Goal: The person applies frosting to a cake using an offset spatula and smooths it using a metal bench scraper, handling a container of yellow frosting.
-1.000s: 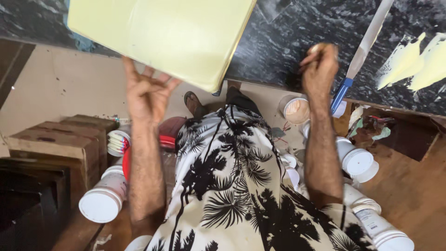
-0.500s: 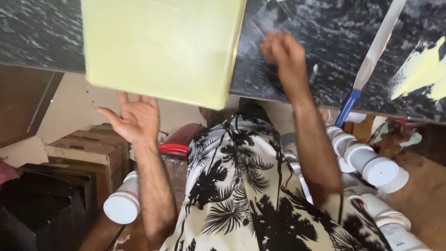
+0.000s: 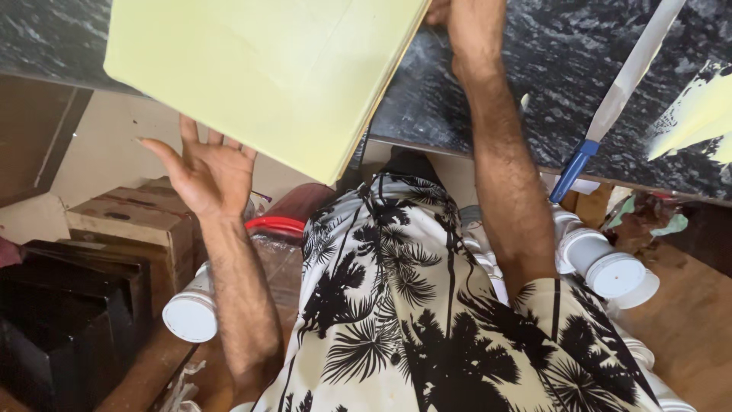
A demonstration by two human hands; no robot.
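A pale yellow-green board lies over a black slab marbled with grey-white streaks, beside a white strip with a blue end (white-capped jars nearby), above a cream shirt printed with black palms.

- Yellow board blocks the left hand toward twelve o'clock.
- Cardboard box and white jar crowd it at seven.
- White jars and blue-handled tool hem three o'clock.
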